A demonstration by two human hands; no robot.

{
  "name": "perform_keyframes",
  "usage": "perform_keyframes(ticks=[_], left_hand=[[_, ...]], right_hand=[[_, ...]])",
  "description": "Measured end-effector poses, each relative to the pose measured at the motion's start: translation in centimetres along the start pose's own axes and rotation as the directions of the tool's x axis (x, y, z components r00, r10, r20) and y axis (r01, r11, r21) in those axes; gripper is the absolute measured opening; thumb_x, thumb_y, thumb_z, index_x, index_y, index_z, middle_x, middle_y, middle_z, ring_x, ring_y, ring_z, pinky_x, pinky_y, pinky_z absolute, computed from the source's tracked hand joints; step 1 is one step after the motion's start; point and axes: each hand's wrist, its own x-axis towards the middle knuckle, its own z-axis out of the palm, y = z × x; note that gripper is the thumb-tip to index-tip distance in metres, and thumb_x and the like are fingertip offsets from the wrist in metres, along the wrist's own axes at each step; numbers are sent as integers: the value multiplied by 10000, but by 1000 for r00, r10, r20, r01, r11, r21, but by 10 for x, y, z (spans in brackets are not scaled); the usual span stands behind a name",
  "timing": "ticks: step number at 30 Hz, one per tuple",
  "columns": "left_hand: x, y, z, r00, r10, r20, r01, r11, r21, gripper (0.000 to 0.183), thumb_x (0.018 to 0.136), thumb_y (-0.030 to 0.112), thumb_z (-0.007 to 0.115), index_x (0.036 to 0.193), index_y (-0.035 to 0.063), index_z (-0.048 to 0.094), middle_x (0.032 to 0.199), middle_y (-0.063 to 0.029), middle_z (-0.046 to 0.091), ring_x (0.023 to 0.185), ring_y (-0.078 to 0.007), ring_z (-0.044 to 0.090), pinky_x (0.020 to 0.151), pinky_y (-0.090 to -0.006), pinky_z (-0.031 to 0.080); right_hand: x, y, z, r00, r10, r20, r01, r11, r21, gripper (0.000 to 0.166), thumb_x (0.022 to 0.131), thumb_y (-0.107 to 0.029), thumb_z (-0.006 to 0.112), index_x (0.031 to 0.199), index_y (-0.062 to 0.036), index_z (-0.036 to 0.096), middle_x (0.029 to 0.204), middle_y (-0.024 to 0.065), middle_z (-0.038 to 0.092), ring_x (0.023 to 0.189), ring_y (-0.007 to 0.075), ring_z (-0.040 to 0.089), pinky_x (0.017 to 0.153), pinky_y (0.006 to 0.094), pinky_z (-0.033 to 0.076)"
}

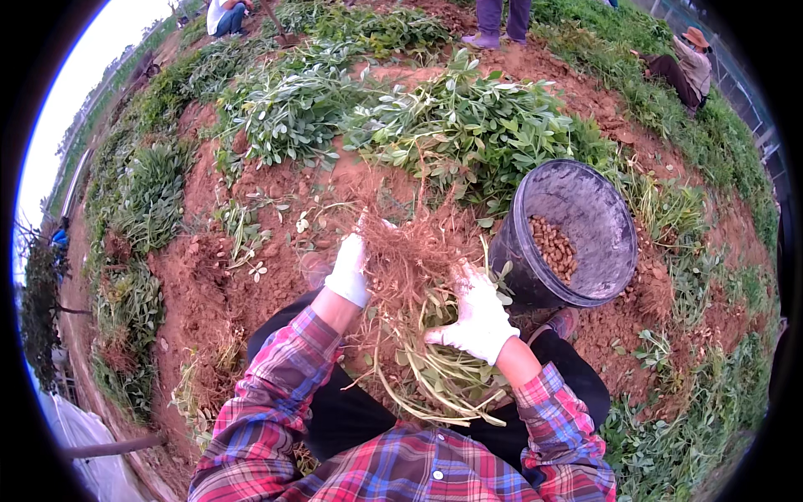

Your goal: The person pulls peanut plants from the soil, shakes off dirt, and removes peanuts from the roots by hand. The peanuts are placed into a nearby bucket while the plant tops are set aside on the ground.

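A bundle of uprooted peanut plants lies between my knees, its tangled brown roots (pixel 408 245) turned away from me and its pale stems (pixel 433 383) bending towards my lap. My left hand (pixel 349 271), in a white glove, grips the roots from the left, with its fingertips partly hidden among them. On the right, my gloved right hand (pixel 475 320) touches the bundle with its thumb spread over the stems. Its fingertips are at the root edge, and how firmly they hold is unclear. Close beyond that hand, a black plastic bucket (pixel 586 210) leans towards me, with picked peanuts (pixel 553 248) inside.
Heaps of leafy peanut plants (pixel 470 122) lie ahead on reddish soil (pixel 207 295). More plants (pixel 147 194) line the left. One person (pixel 499 19) stands ahead; others sit at far left (pixel 227 16) and right (pixel 690 66). A wooden pole (pixel 116 447) juts in lower left.
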Motion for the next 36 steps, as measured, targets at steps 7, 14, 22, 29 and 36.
perform_keyframes(ticks=[7, 14, 22, 29, 36], left_hand=[[-1, -8, 9, 957, 46, -286, 54, 942, 332, 521, 891, 472, 471, 1172, 36, 527, 1030, -85, 602, 871, -188, 571, 770, -317, 462], [13, -3, -21, 989, 133, -68, -29, 617, 787, 700, 878, 448, 504, 1360, -19, 307, 1391, -112, 369, 1279, -178, 341, 1054, -278, 234], [-29, -36, -11, 945, -248, -211, 254, 159, 954, 1199, 661, 666, 632, 1380, -103, 59, 1363, -230, 347, 1271, -264, 352, 1055, -309, 255], [-24, -70, 5, 988, 126, 88, -154, 805, 574, 644, 736, 171, 747, 1246, 3, 390, 1139, -80, 567, 1049, -143, 515, 939, -286, 393], [15, 42, -35, 628, 717, -302, -472, 660, 585, 359, 774, 6, 654, 1109, -8, 525, 1008, -62, 619, 889, -119, 564, 807, -257, 442]], right_hand=[[4, -17, 18, 908, 286, 306, -345, 925, 160, 799, 668, -389, 620, 1305, 24, 371, 1301, 228, 414, 1138, 390, 460, 967, 381, 382], [8, 35, 66, 876, 396, 275, -473, 818, 329, 536, 730, -323, 542, 1149, 11, 521, 1134, 244, 540, 1058, 361, 525, 917, 393, 407], [0, 56, 67, 942, 334, 3, -304, 852, 426, 530, 723, -240, 553, 1159, 60, 516, 1165, 236, 539, 1115, 322, 507, 966, 339, 373], [1, 8, 53, 953, 206, -223, -154, 961, 228, 505, 743, -251, 648, 1166, -21, 495, 1126, 201, 502, 1013, 360, 514, 887, 395, 409], [2, 9, 17, 867, -34, -498, 124, 981, 147, 378, 779, -187, 632, 1122, -42, 562, 1128, 158, 526, 1037, 308, 511, 893, 383, 415]])
